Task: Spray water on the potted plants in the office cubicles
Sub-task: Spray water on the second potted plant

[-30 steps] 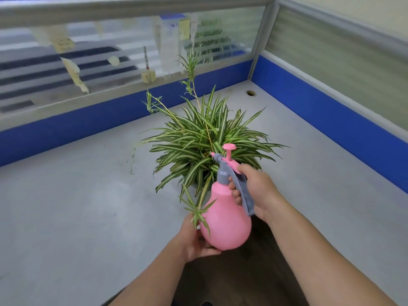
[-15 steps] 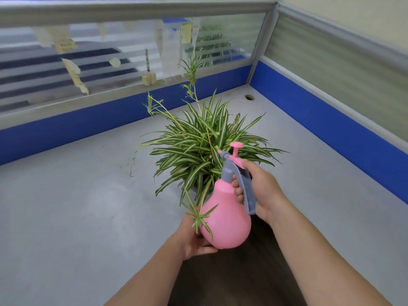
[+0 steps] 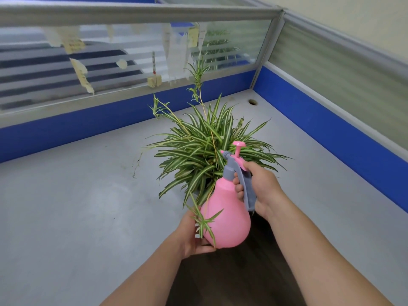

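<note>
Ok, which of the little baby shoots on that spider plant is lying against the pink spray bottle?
The plantlet hanging lowest at the near side drapes over the pink spray bottle, beside the left hand. The other two plantlets stand high at the back.

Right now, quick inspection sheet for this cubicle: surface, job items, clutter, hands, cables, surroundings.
Surface: grey desk, bare around the plant, faint smudges.
Job's things: spider plant on the desk, its pot hidden by leaves; pink spray bottle held off the desk, nozzle toward the foliage.
Clutter: nothing seen on the desk.
Grippers: right hand wrapped around the grey trigger handle; left hand cupping the bottle's base.
Cables: nothing seen; cable hole in the far corner has nothing through it.
Surroundings: blue partition with glass; paper notes stuck on it.
</note>
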Demonstrator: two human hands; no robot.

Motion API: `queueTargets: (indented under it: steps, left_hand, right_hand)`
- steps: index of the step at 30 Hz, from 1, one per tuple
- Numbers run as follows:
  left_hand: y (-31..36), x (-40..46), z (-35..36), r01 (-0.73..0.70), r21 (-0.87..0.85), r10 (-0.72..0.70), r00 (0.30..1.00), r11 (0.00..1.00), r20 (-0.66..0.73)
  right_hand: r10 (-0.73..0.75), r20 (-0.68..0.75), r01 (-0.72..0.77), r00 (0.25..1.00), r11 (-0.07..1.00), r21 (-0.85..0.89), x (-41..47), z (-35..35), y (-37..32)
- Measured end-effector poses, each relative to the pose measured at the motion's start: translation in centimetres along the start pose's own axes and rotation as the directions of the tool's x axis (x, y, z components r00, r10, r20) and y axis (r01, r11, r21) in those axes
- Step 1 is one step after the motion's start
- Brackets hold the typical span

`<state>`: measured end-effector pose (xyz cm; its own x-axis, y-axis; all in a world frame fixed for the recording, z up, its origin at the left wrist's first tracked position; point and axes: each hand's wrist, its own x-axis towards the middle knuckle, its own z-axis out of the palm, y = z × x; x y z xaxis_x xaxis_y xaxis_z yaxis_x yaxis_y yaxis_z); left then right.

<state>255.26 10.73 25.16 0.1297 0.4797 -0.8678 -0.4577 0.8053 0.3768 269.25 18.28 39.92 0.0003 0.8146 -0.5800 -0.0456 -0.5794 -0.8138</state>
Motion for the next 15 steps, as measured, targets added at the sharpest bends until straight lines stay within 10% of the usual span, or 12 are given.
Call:
queueTargets:
  steps: [15]
  left_hand:
    - [-1.0,0.5,-1.2,-0.025,-0.006,0.025,1.0,1.0,0.005]
  right_hand:
    - [-0.025,0.019,0.026,0.999,0.999,-0.047,-0.6,0.5,1.2]
